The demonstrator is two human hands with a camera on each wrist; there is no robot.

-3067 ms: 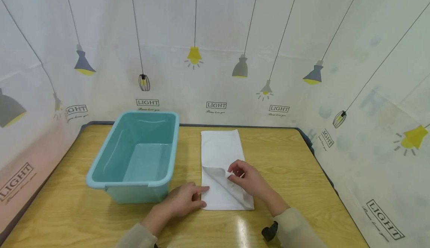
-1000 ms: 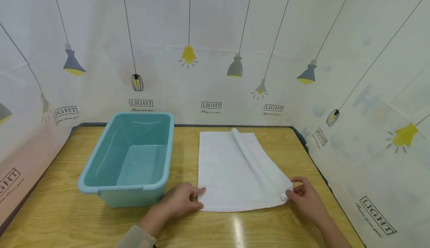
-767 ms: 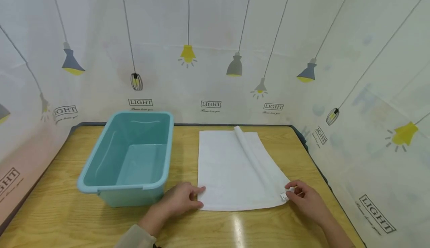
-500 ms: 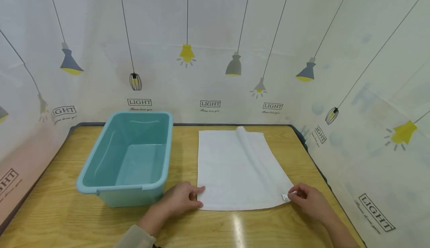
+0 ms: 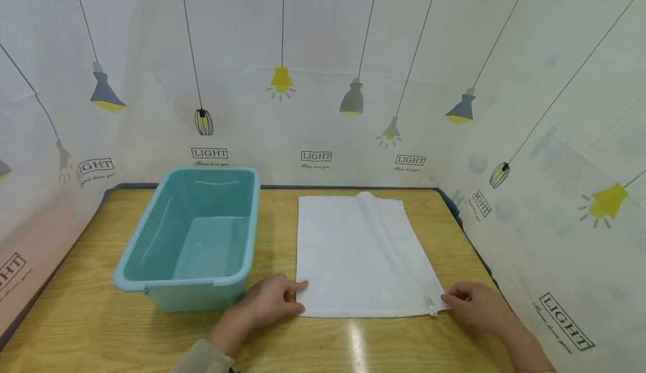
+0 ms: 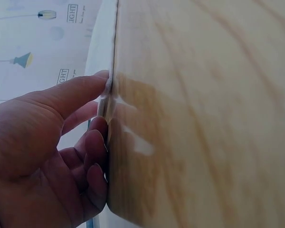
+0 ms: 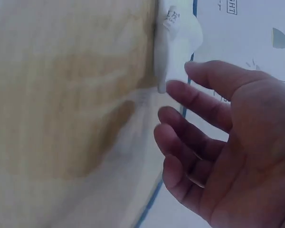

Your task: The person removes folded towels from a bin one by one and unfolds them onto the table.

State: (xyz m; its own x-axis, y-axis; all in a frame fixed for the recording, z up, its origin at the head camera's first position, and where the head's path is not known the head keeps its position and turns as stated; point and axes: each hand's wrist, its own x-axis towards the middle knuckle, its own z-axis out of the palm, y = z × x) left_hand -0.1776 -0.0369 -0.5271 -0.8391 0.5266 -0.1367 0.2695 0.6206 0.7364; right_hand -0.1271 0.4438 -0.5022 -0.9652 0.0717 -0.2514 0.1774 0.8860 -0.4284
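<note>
A white towel [image 5: 353, 249] lies unfolded on the wooden table, with a soft ridge running from its far edge toward the near right corner. Its small printed label [image 5: 432, 305] sticks out at that corner. My left hand [image 5: 272, 300] rests at the near left corner, index finger and thumb pressing the edge; in the left wrist view the thumb touches the towel's rim and the other fingers bend on the table. At the near right corner is my right hand [image 5: 476, 305]. The right wrist view shows its thumb and index finger apart beside the towel corner [image 7: 164, 71].
A light blue plastic tub [image 5: 217, 249] with nothing inside stands left of the towel, close to my left forearm. Behind the table [image 5: 404, 345] hangs a pale curtain [image 5: 323, 36] printed with lamps, which also runs along both sides.
My right hand opened the folded towel out to the right, and its rolled fold has flattened to a low ridge. Lately that hand moved slightly right and nearer. The left hand stayed at its corner.
</note>
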